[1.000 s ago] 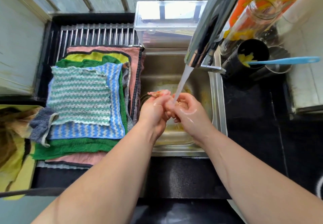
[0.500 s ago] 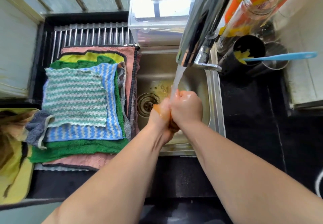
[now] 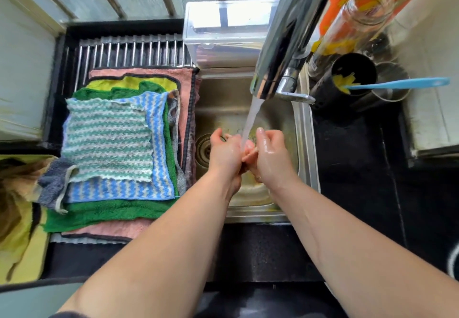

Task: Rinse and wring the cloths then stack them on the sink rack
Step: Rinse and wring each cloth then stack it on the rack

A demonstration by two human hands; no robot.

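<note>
Though many cloths [image 3: 109,141] already lie stacked on the rack [image 3: 129,51] beside the sink [image 3: 304,143], you seem unfinished: your left hand [image 3: 226,151] and right hand [image 3: 270,153] press together under the tap water [image 3: 253,111]. I cannot tell whether they clasp a last cloth.

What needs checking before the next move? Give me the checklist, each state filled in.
1. Left hand and right hand over the stainless steel sink: ok.
2. Water stream from the shiny metal tap falls between them: ok.
3. Cloth gripped between the hands: cannot tell, the fingers hide it.
4. Cloth wrung out: cannot tell.
5. Stack of cloths lies flat on the metal bar rack, green-and-white striped cloth on top: ok.
</note>
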